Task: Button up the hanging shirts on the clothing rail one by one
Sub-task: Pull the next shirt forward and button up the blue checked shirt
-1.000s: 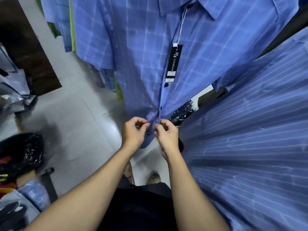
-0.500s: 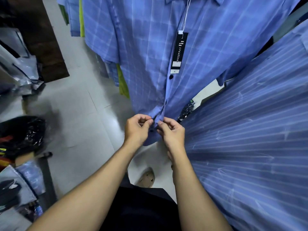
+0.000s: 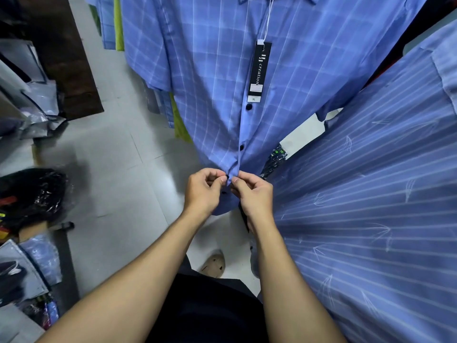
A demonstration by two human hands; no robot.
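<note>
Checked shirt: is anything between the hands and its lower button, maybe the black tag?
Nothing visible does. The left hand and right hand pinch the front edges of the checked shirt near the hem. The black tag hangs higher; the striped shirt hangs rightward.

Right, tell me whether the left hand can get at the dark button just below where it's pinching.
Probably yes: the dark button sits uncovered right beside the left hand, which must first release the checked shirt.
</note>
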